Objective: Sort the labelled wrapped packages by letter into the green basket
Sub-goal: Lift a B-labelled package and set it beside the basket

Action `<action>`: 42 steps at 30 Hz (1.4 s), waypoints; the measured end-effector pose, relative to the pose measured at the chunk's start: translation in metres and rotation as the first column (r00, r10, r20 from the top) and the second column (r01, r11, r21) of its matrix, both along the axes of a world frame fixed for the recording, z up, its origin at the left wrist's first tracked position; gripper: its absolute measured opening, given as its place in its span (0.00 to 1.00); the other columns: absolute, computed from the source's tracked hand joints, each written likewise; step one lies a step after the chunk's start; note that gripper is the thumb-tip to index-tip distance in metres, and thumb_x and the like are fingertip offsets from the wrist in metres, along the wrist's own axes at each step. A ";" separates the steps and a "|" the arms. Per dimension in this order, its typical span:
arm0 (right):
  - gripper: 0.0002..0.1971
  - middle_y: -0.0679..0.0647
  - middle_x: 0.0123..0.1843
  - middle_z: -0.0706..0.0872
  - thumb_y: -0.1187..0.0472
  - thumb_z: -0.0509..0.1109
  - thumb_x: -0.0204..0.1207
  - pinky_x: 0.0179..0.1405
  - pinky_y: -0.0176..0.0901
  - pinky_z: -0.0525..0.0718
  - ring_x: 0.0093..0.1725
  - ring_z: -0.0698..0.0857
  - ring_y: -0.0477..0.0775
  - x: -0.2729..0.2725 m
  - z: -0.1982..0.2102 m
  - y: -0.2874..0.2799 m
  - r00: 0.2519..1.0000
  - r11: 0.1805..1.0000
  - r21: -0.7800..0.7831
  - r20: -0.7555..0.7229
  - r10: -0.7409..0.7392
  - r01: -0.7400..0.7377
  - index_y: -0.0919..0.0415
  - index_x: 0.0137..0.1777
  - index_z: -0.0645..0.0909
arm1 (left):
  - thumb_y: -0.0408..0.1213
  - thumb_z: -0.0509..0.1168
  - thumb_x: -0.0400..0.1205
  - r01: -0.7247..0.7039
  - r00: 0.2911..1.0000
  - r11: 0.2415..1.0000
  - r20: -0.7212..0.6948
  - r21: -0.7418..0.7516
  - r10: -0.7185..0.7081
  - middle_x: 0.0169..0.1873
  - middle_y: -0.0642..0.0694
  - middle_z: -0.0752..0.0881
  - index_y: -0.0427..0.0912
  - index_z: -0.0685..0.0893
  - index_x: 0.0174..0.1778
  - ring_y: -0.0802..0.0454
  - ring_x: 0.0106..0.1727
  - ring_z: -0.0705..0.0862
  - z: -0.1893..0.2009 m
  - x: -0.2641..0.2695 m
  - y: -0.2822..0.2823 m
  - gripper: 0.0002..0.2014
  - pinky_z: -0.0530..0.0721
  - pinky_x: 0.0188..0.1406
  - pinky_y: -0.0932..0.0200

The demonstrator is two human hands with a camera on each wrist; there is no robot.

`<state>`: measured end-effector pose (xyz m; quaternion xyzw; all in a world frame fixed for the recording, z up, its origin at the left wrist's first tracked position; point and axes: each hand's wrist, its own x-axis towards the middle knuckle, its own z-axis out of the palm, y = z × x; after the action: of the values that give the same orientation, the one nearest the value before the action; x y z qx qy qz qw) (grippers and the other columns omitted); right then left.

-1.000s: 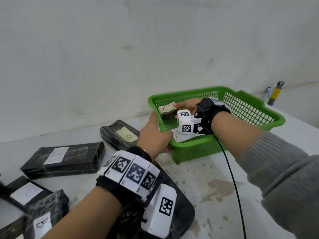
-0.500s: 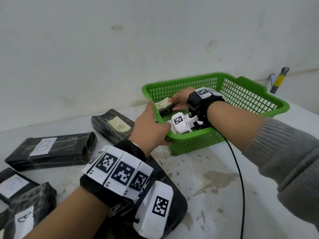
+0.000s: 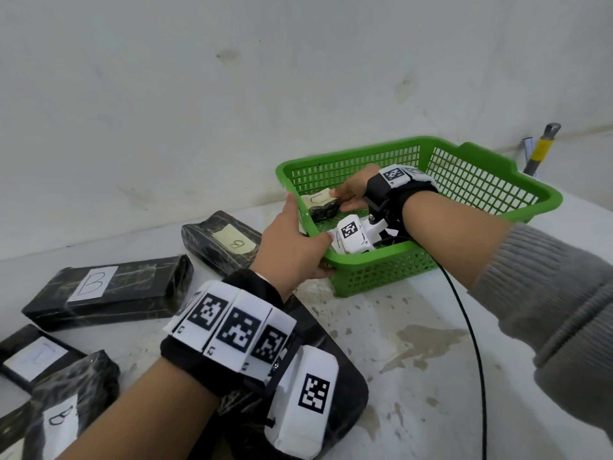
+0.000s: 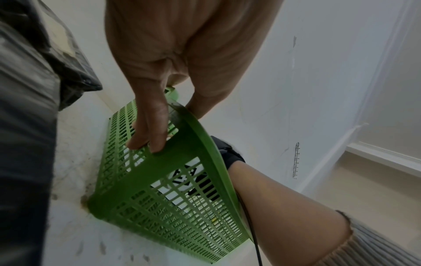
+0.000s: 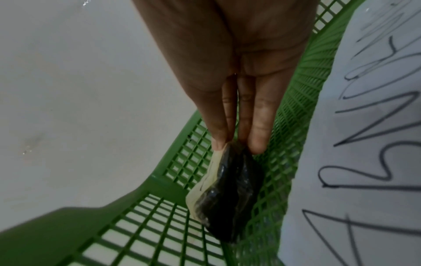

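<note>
Green plastic mesh frames the action: my left hand (image 3: 292, 247) grips the near-left corner of the green basket (image 3: 491, 180), thumb over the rim and fingers curled against the outside lattice, as the left wrist view confirms (image 4: 157, 115). My right hand (image 3: 356, 190) reaches inside the basket and pinches a small black-wrapped package (image 3: 323, 207) with a cream label marked with what reads as a "C" or "U"; I cannot tell which. From the right wrist view, thumb and fingertips (image 5: 257, 142) close together on the package's upper end (image 5: 230, 194), which hangs near the basket's left wall, close to the mesh floor; whether it touches I cannot tell. A white sheet with handwritten letters (image 5: 364, 144) lies on the basket floor beside it, an "A" showing in the head view.

Outside the basket, on the stained white table (image 3: 414, 360), black-wrapped packages wait to the left: one with a yellowish label (image 3: 225, 242) just beside the basket, a long one labelled "B" (image 3: 109, 292), another white-labelled one at the left edge (image 3: 36, 358), and a fourth, also "B" (image 3: 66, 410), nearest me. A yellow-banded tool handle (image 3: 540, 147) leans against the wall behind the basket.
</note>
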<state>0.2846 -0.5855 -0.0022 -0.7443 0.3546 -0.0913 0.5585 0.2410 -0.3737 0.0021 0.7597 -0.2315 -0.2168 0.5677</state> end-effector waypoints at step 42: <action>0.04 0.60 0.34 0.89 0.73 0.75 0.74 0.25 0.36 0.86 0.23 0.87 0.49 -0.243 -0.006 0.198 0.934 0.911 0.411 0.329 -0.138 -0.010 0.74 0.47 0.85 | 0.35 0.80 0.73 -0.173 0.948 0.932 0.311 0.319 0.070 0.41 0.40 0.87 0.29 0.90 0.53 0.47 0.44 0.82 0.054 -0.032 0.158 0.16 0.79 0.33 0.60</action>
<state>0.0417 -0.3875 -0.0079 -0.5714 0.2850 -0.1653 0.7516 0.2088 -0.2159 0.0558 0.8834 -0.2242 -0.1024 0.3986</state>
